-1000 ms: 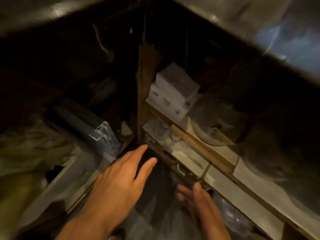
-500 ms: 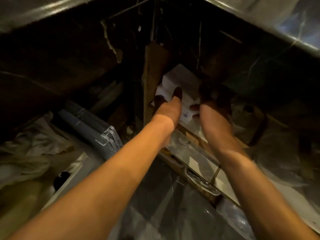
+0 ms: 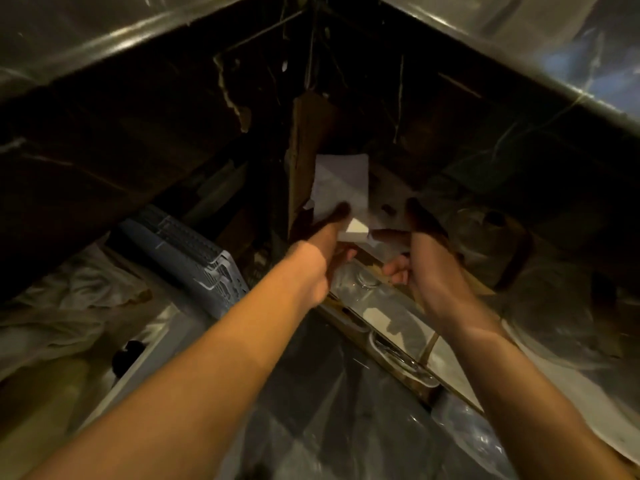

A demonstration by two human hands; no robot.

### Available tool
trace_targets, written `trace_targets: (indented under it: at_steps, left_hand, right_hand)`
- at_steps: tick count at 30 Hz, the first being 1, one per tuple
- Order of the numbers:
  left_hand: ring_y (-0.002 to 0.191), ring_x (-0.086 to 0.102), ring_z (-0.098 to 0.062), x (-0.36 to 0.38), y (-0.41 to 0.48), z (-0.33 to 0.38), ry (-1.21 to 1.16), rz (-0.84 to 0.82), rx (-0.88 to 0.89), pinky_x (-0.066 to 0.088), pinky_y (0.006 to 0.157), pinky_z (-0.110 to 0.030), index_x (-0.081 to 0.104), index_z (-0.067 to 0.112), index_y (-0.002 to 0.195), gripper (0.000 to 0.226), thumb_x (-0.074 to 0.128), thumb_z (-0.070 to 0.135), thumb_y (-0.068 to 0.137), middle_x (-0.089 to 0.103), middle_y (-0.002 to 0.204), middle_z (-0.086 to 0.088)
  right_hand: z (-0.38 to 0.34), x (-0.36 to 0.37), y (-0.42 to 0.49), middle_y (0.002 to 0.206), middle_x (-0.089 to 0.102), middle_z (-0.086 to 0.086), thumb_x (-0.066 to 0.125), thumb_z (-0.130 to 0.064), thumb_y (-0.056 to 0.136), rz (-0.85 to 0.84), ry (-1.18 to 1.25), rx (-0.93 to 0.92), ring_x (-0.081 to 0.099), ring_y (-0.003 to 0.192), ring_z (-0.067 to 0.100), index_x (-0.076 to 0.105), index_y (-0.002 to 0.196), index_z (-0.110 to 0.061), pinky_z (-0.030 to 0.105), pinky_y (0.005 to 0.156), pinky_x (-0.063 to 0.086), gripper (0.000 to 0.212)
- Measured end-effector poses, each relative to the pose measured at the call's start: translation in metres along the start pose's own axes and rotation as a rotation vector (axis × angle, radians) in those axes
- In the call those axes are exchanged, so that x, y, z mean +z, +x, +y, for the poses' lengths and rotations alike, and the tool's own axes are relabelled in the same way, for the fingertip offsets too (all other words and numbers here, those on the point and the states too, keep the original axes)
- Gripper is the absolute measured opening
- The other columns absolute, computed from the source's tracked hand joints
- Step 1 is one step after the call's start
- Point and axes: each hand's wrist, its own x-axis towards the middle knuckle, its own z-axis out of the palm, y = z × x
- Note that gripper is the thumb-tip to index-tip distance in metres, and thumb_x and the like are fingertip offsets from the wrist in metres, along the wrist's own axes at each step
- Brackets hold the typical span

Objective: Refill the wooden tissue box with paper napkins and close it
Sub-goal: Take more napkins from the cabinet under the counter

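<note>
A white napkin pack stands tilted up on end in a dark storage space under a counter. My left hand reaches in and its shadowed fingers grip the pack's lower edge. A second white corner shows just beneath, between my hands. My right hand is close on the right, with its thumb pointing at that corner, its lower fingers curled and its fingertips lost in shadow. The wooden tissue box is not in view.
An upright cardboard sheet stands just left of the pack. A blue-grey plastic crate and crumpled cloth lie to the left. Clear plastic-wrapped items sit on a wooden shelf edge. A metal counter edge overhangs.
Both hands have reached from near me deep into the shelf. The top napkin pack, which lay flat, is now tipped up on end in my left hand.
</note>
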Motion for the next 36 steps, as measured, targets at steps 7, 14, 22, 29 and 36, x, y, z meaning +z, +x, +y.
trace_targets:
  at_steps: [7,14,22,29,36]
  left_hand:
    - [0.097,0.069,-0.025,-0.031,-0.066,0.005,0.191,-0.097,-0.004,0.06,0.083,-0.04,0.053,0.014,0.107,0.017,0.062,0.011,0.093,0.068,0.111,-0.014]
    - [0.089,0.071,-0.02,-0.027,-0.145,0.027,0.422,-0.268,-0.152,0.061,0.071,-0.038,0.061,0.018,0.112,0.03,0.069,0.008,0.084,0.074,0.098,-0.005]
    - [0.101,0.071,-0.017,0.009,-0.278,0.067,0.74,-0.513,-0.234,0.06,0.083,-0.031,0.058,0.022,0.125,0.043,0.074,0.018,0.085,0.069,0.118,-0.005]
    - [0.11,0.068,-0.017,0.047,-0.383,0.089,0.935,-0.756,-0.203,0.057,0.094,-0.04,0.056,0.028,0.128,0.042,0.069,0.02,0.089,0.068,0.122,-0.002]
    - [0.104,0.067,-0.008,0.092,-0.421,0.118,1.231,-0.961,0.081,0.058,0.085,-0.029,0.056,0.032,0.126,0.043,0.072,0.029,0.087,0.065,0.117,0.005]
  right_hand:
    - [-0.011,-0.002,-0.042,0.136,0.057,0.004,0.045,-0.069,0.077,-0.006,0.195,0.153,0.056,0.092,0.015,0.052,0.125,-0.033,0.034,0.077,0.041,0.06]
    - [-0.019,-0.04,-0.11,0.129,0.066,0.002,0.07,-0.081,0.047,-0.183,0.427,0.378,0.062,0.117,0.026,0.039,0.144,-0.038,0.051,0.107,0.041,0.11]
    - [-0.066,-0.132,-0.266,0.13,0.064,0.015,0.068,-0.039,0.084,-0.239,0.625,0.41,0.065,0.114,0.035,0.022,0.151,-0.04,0.052,0.103,0.048,0.081]
    - [-0.12,-0.196,-0.394,0.143,0.054,0.013,0.071,-0.068,0.071,-0.165,0.595,0.315,0.055,0.127,0.027,0.017,0.15,-0.046,0.045,0.109,0.041,0.098]
    - [-0.155,-0.205,-0.436,0.154,0.039,0.001,0.083,-0.028,0.076,-0.218,0.411,0.078,0.049,0.133,0.021,0.01,0.146,-0.06,0.042,0.112,0.038,0.106]
